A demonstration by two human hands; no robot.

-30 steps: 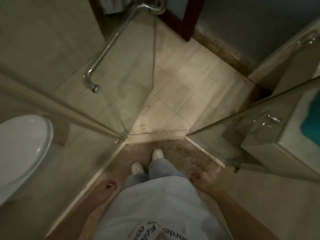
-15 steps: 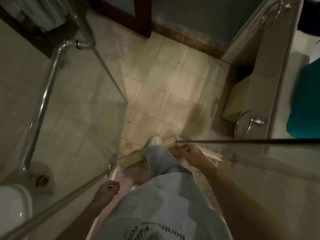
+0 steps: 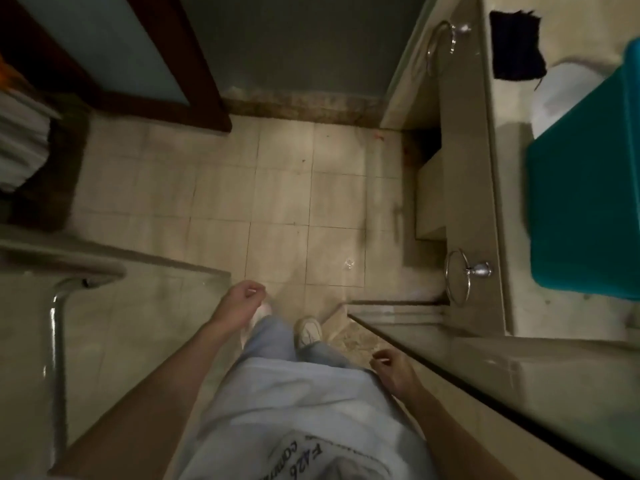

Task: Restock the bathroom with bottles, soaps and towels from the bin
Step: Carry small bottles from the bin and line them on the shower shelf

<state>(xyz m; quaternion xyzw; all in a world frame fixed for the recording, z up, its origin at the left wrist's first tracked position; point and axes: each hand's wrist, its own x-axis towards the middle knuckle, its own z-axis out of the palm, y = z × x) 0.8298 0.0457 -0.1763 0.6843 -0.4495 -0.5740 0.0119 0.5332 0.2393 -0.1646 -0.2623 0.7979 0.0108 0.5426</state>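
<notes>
Standing: a person between two glass panes, seen from above, feet pointing at the tiled floor [image 3: 277, 188].
Left hand [image 3: 242, 301]: hangs out in front of the left thigh, fingers loosely curled toward the palm, holding nothing; it covers part of the left shoe [image 3: 256, 315].
Right hand [image 3: 391, 370]: hangs by the right hip, fingers loosely curled, holding nothing; it is near the dark top edge of the right pane [image 3: 485, 379], seemingly apart from it.
Bin [image 3: 585, 202]: teal, sitting on the counter [image 3: 568, 317] at the right, well apart from both hands; the frame edge cuts it off and its inside is out of sight.
White shape [image 3: 561, 95]: pale and rounded, at the bin's far end; too blurred to say what it is or whether it lies inside the bin.
Cloth [image 3: 516, 46]: dark, flat on the counter beyond the bin.
Rings: two chrome towel rings on the counter's front face, one near [image 3: 459, 277] and one far [image 3: 441, 46].
Towels [image 3: 20, 140]: a folded white stack at the left edge, on something dark, beside the door.
Door [image 3: 194, 74]: dark wooden frame around a pale panel, top left.
Left pane [image 3: 145, 323]: carries a chrome handle [image 3: 57, 358] running down the frame.
Right shoe [image 3: 306, 332]: white, on the stone sill.
Clothes: pale jeans [image 3: 277, 344] and a light shirt [image 3: 301, 410] with dark print.
</notes>
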